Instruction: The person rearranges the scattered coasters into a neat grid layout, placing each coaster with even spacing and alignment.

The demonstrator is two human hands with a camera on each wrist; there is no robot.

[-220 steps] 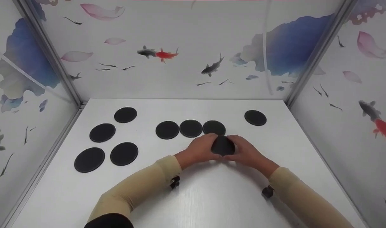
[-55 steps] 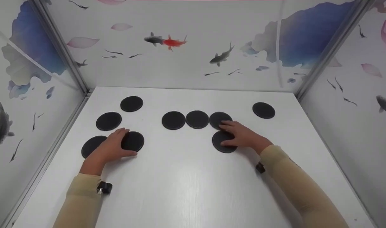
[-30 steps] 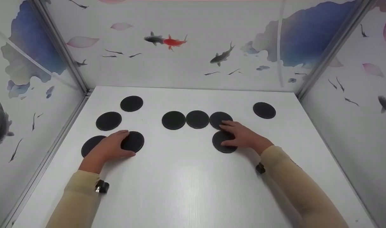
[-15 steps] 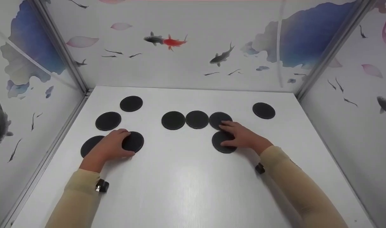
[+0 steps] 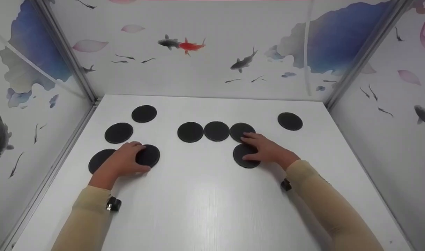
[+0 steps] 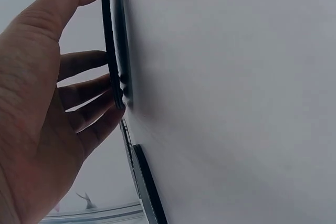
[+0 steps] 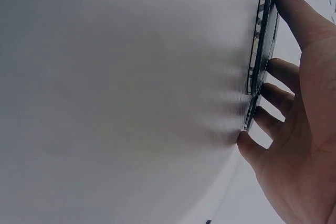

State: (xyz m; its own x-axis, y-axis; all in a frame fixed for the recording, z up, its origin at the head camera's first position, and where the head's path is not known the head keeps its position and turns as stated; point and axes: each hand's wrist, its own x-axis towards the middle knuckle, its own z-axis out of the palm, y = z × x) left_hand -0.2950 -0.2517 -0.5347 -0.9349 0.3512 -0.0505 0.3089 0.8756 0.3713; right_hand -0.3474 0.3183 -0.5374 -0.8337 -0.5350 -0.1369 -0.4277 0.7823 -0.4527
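Observation:
In the head view my left hand (image 5: 123, 160) holds a black round coaster (image 5: 149, 156) by its edges, thumb at the near side and fingers at the far side. The left wrist view shows that coaster (image 6: 111, 51) slightly off the table, a narrow gap beneath it. My right hand (image 5: 268, 149) rests with spread fingers across two coasters: the right end of a row (image 5: 238, 130) and the one just in front of it (image 5: 242, 156). In the right wrist view, the thumb and fingertips touch the top of the coasters (image 7: 260, 35).
Two more coasters, a middle one (image 5: 216, 131) and a left one (image 5: 190, 132), complete the row. Others lie at the left: one at the back (image 5: 144, 114), one below it (image 5: 118, 132), one partly behind my left hand (image 5: 99, 160). A single coaster (image 5: 290, 121) lies far right. Printed walls enclose the white table (image 5: 198, 202).
Earlier both hands held one coaster near the row; it now lies in front of the row's right end. My left hand moved left to another coaster, which has just shifted slightly right.

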